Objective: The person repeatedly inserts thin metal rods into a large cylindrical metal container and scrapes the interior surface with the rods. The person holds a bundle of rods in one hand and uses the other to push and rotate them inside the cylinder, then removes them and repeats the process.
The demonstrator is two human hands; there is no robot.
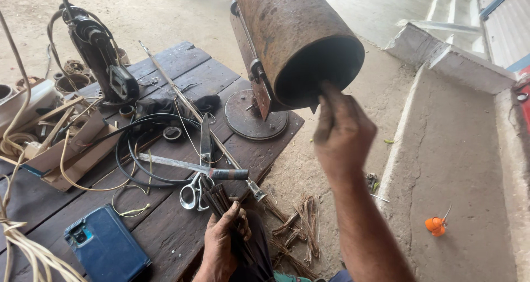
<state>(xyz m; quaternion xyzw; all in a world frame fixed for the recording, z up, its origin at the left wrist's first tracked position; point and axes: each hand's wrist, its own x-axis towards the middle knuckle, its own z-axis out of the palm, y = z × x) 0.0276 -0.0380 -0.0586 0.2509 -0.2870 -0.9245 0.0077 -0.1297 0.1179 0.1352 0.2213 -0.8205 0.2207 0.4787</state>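
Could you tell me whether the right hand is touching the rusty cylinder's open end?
Touching. The head view shows the right hand raised with its fingertips laid against the lower rim of the rusty cylinder, no gap visible between them.

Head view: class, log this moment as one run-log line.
left hand: grips bundle of dark sticks | right hand: at rim of rusty cylinder | wooden table: scissors, phone

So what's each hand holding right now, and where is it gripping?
The left hand grips a bundle of thin dark strips near its lower end. The right hand holds nothing; its fingers touch the rusty cylinder's open rim.
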